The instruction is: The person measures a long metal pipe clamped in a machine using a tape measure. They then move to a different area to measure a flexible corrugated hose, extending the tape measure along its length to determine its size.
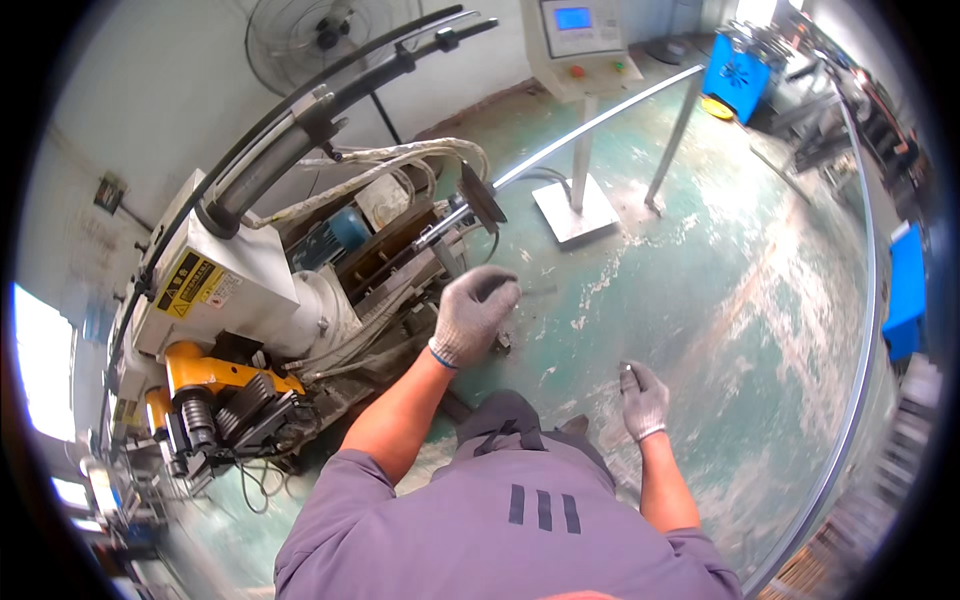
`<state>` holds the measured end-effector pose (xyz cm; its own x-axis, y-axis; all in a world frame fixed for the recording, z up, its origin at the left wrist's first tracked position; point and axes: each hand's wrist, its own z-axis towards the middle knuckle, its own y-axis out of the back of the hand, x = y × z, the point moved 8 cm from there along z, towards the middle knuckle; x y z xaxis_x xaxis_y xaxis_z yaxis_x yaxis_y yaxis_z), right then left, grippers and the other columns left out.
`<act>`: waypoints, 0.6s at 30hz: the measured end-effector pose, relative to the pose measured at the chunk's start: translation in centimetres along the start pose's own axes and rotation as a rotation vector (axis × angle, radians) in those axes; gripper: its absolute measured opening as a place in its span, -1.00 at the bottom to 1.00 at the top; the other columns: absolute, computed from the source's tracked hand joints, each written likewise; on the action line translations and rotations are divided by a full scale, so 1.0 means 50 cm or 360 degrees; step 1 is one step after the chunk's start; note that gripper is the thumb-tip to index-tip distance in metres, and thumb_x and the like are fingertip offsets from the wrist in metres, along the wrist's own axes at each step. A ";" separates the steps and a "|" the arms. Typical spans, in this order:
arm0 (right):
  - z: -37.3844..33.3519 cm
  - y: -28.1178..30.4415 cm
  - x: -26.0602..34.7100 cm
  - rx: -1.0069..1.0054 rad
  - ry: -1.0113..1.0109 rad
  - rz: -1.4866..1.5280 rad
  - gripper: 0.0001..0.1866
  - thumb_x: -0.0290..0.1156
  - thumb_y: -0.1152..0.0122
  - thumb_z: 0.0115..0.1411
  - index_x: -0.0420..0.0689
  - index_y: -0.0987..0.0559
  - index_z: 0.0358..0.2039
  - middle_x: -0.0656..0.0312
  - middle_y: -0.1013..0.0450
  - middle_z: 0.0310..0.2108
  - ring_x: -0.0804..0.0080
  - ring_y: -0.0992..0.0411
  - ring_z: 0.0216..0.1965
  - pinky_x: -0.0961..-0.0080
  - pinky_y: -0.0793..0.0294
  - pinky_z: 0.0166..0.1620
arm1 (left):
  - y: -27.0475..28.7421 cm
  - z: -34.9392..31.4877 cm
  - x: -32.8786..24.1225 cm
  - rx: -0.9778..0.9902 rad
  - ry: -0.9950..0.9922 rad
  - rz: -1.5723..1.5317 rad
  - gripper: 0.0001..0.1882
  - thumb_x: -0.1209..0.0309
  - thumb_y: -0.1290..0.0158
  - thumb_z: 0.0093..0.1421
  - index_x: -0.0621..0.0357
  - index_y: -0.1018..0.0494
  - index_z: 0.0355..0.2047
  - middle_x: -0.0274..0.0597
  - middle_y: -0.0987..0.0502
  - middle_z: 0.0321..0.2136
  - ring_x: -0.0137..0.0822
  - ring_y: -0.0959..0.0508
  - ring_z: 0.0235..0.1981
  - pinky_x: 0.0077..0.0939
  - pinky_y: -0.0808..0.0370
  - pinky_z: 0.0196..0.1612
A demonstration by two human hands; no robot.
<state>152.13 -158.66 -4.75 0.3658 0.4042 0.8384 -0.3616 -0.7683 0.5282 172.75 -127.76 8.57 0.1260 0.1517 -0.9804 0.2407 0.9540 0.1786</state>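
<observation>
My left hand (474,318), in a pale knit glove with grey fingers, is raised just to the right of a bending machine (250,290). Its fingers are curled together, and whatever they may hold cannot be made out. The machine's round dark plate (483,200) and shiny spindle (442,228) lie just beyond this hand, apart from it. A long thin metal tube (600,124) runs from the plate toward the far right. Lower down on the right, my right hand (645,402), gloved alike, hangs over the floor with fingers curled in. A tiny pale spot shows at its fingertips.
A control stand (580,60) with a blue screen rises from a white base plate (577,210). Behind the machine is a large fan (325,35). A long metal rail (860,380) curves down the right side. Blue crates (905,290) and a blue machine (735,80) stand beyond.
</observation>
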 end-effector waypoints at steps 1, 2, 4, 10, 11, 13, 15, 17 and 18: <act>0.064 0.019 0.045 0.0026 0.0086 0.0013 -0.73 -0.24 -0.37 0.49 -0.12 -0.78 0.05 -0.01 -0.74 -0.17 0.23 -0.73 -0.16 0.33 -0.66 -0.02 | 0.005 0.035 -0.050 -0.0094 -0.0087 0.0030 -0.76 0.42 -0.30 0.38 0.35 -0.69 -0.06 -0.26 -0.71 -0.29 -0.48 -0.66 -0.22 -0.48 -0.62 -0.09; 0.131 0.025 0.085 0.0051 0.0182 0.0034 -0.74 -0.26 -0.38 0.49 -0.12 -0.78 0.05 -0.01 -0.74 -0.18 0.26 -0.72 -0.19 0.35 -0.66 -0.03 | 0.018 0.075 -0.081 -0.0191 -0.0183 0.0067 -0.79 0.45 -0.31 0.36 0.35 -0.70 -0.08 -0.24 -0.71 -0.30 -0.46 -0.66 -0.23 -0.48 -0.62 -0.10; 0.255 0.030 0.171 0.0066 0.0359 0.0054 -0.75 -0.29 -0.40 0.48 -0.13 -0.78 0.05 0.01 -0.73 -0.21 0.32 -0.71 -0.22 0.38 -0.65 -0.05 | 0.062 0.159 -0.061 -0.0373 -0.0379 0.0120 -0.81 0.49 -0.30 0.35 0.36 -0.69 -0.10 -0.20 -0.70 -0.30 -0.46 -0.66 -0.25 -0.47 -0.63 -0.14; 0.587 0.007 0.381 -0.0064 0.0752 0.0166 -0.75 -0.30 -0.43 0.47 -0.14 -0.78 0.05 0.01 -0.71 -0.32 0.31 -0.69 -0.29 0.37 -0.67 -0.10 | 0.100 0.426 -0.079 -0.0664 -0.0347 -0.0093 -0.85 0.54 -0.23 0.41 0.34 -0.68 -0.07 -0.24 -0.70 -0.29 -0.44 -0.65 -0.26 -0.48 -0.60 -0.14; 0.569 -0.044 0.346 -0.0067 0.0848 0.0149 -0.75 -0.31 -0.43 0.47 -0.15 -0.78 0.04 0.01 -0.71 -0.33 0.30 -0.70 -0.30 0.37 -0.67 -0.12 | 0.121 0.402 -0.054 -0.0727 -0.0556 -0.0046 -0.87 0.56 -0.24 0.39 0.33 -0.68 -0.09 -0.21 -0.70 -0.29 -0.43 -0.65 -0.26 -0.46 -0.60 -0.15; 0.568 -0.088 0.340 -0.0061 0.0959 0.0092 -0.77 -0.34 -0.45 0.45 -0.17 -0.79 0.02 0.00 -0.72 -0.32 0.25 -0.72 -0.29 0.36 -0.68 -0.15 | 0.125 0.417 0.021 -0.0782 -0.0654 0.0227 -0.88 0.59 -0.29 0.32 0.31 -0.67 -0.13 -0.15 -0.69 -0.29 -0.44 -0.64 -0.27 -0.46 -0.59 -0.17; 0.602 -0.085 0.405 0.0082 0.0908 0.0134 -0.78 -0.36 -0.44 0.46 -0.16 -0.79 0.02 0.00 -0.73 -0.28 0.25 -0.73 -0.26 0.37 -0.68 -0.14 | 0.118 0.416 0.028 -0.0923 -0.0391 0.0168 -0.87 0.55 -0.30 0.33 0.32 -0.66 -0.14 -0.19 -0.68 -0.30 -0.46 -0.62 -0.28 -0.50 -0.56 -0.16; 0.681 -0.106 0.437 0.0153 0.0894 0.0251 -0.79 -0.40 -0.43 0.45 -0.16 -0.79 0.03 0.00 -0.73 -0.21 0.26 -0.74 -0.25 0.38 -0.68 -0.14 | 0.135 0.442 0.020 -0.0949 -0.0302 0.0200 -0.87 0.53 -0.29 0.35 0.32 -0.67 -0.14 -0.22 -0.67 -0.30 -0.47 -0.61 -0.28 -0.51 -0.55 -0.17; 0.725 -0.108 0.461 0.0130 0.0976 0.0284 -0.79 -0.41 -0.43 0.45 -0.16 -0.78 0.03 0.00 -0.74 -0.21 0.28 -0.73 -0.26 0.38 -0.67 -0.15 | 0.140 0.447 0.026 -0.0932 -0.0247 0.0169 -0.87 0.52 -0.29 0.36 0.32 -0.67 -0.13 -0.23 -0.66 -0.30 -0.47 -0.61 -0.28 -0.51 -0.55 -0.17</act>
<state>193.62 -163.18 6.84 -0.2596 0.4583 0.8500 -0.2965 -0.8755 0.3815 196.08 -126.66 10.41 0.2693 0.2564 -0.9283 -0.3439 0.9260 0.1560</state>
